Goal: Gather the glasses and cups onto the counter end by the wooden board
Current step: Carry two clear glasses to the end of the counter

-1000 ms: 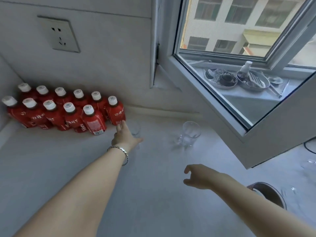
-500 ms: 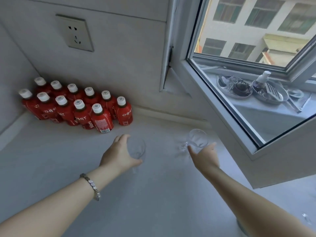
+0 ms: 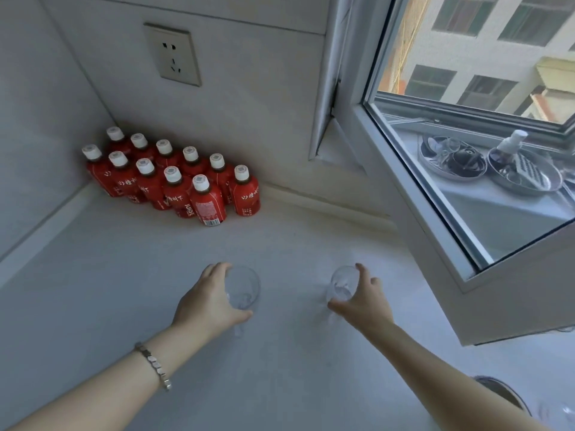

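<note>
Two clear drinking glasses are over the pale counter (image 3: 124,290). My left hand (image 3: 208,301) wraps the left glass (image 3: 245,287) from its left side, thumb below and fingers over the rim. My right hand (image 3: 362,301) grips the right glass (image 3: 340,283) from the right, with fingers curled around it. Both glasses look empty and roughly upright. Whether they rest on the counter or hang just above it I cannot tell. The wooden board is out of view.
Several red juice bottles (image 3: 174,178) with white caps stand in the back left corner. An open window sash (image 3: 466,250) juts over the counter at right. A dark round bowl rim (image 3: 504,396) and another clear glass (image 3: 563,413) sit at the bottom right.
Both hands have closed around their glasses and drawn them nearer to me, away from the bottles. One second ago the right hand was still short of its glass.
</note>
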Action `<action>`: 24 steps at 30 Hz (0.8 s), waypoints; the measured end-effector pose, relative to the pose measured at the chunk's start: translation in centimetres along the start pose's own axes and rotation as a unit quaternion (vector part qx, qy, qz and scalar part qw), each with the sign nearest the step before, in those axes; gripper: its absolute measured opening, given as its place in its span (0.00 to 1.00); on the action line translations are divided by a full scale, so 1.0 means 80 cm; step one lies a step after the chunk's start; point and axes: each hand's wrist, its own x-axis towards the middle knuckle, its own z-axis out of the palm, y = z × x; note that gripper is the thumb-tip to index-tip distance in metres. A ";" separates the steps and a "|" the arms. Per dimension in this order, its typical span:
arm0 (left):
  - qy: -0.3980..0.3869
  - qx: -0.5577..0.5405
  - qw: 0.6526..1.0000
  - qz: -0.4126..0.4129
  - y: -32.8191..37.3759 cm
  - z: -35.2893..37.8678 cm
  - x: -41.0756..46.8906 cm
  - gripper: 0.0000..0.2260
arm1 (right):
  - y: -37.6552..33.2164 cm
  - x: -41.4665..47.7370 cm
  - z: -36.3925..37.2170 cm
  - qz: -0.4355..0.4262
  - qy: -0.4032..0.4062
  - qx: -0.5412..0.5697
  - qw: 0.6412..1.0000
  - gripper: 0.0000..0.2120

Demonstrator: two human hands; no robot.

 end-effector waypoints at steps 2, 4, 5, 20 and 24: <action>0.003 -0.013 1.000 -0.007 0.004 0.006 -0.012 0.39 | 0.011 -0.020 0.005 -0.024 -0.050 -0.035 0.998 0.47; 0.006 -0.021 1.000 -0.013 0.009 0.011 -0.028 0.39 | 0.019 -0.035 0.011 -0.043 -0.068 -0.040 0.996 0.47; 0.008 -0.021 1.000 -0.015 0.011 0.013 -0.038 0.38 | 0.023 -0.041 0.014 -0.054 -0.067 -0.040 0.995 0.47; 0.130 -0.076 0.977 -0.152 -0.033 0.049 -0.312 0.40 | 0.019 -0.179 0.021 -0.318 -0.183 -0.203 0.908 0.45; 0.190 -0.106 0.952 -0.214 -0.073 0.053 -0.411 0.38 | -0.018 -0.256 0.046 -0.418 -0.215 -0.238 0.850 0.45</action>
